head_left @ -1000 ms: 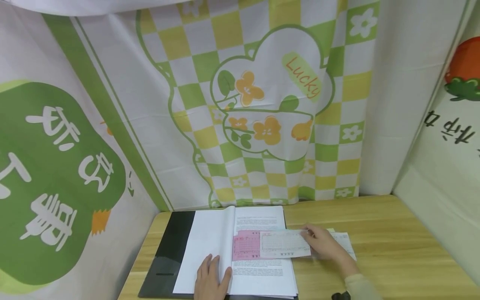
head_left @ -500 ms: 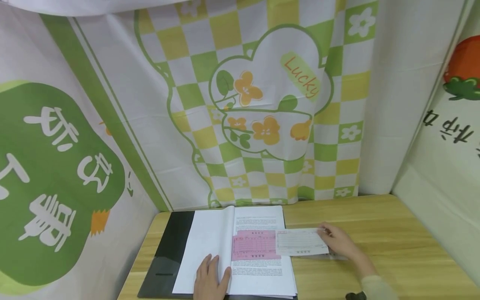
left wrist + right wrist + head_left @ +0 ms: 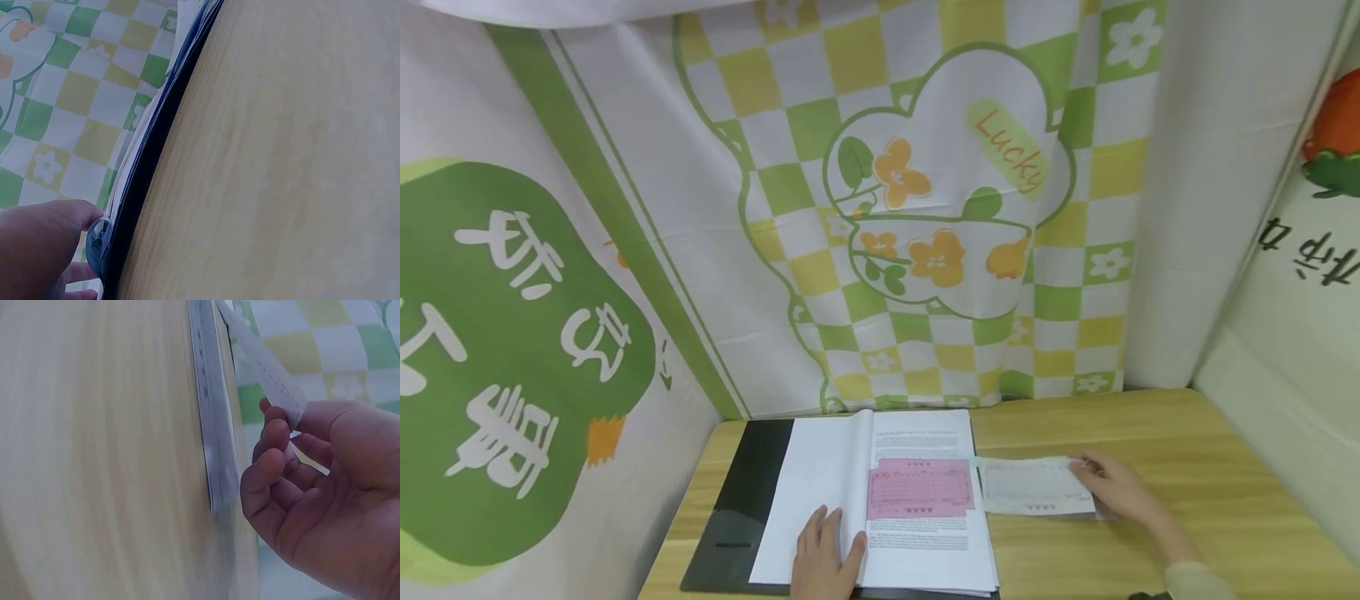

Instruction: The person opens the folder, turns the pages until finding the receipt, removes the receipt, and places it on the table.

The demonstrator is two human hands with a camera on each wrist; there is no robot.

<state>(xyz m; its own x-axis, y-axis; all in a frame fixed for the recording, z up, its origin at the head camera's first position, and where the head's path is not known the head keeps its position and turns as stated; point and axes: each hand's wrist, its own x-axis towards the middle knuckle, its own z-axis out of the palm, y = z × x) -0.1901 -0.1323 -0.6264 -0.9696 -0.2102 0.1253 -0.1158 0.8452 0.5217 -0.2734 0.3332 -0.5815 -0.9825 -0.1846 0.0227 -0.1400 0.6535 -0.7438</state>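
Note:
A black folder (image 3: 752,475) lies spread on the table, with white printed sheets (image 3: 925,554) inside it. Across the right-hand page is a pink printed slip (image 3: 919,490). My left hand (image 3: 824,557) rests with spread fingers on the pages near the fold; the left wrist view has that hand (image 3: 40,247) beside the folder's dark edge. To the folder's right, my right hand (image 3: 1112,485) holds a white printed slip (image 3: 1037,487) by its far right corner. In the right wrist view, thumb and index finger pinch the slip's end (image 3: 275,381), raised above another paper strip (image 3: 215,437).
The wood-grain table (image 3: 1195,483) reaches to the right of the folder. Behind it hangs a checkered curtain (image 3: 955,358), and printed white cloths stand at the left (image 3: 685,358) and right (image 3: 1262,350).
My right hand has moved right, drawing the white slip off the pink one and past the folder's right edge. More of the pink slip shows. My left hand stays in place.

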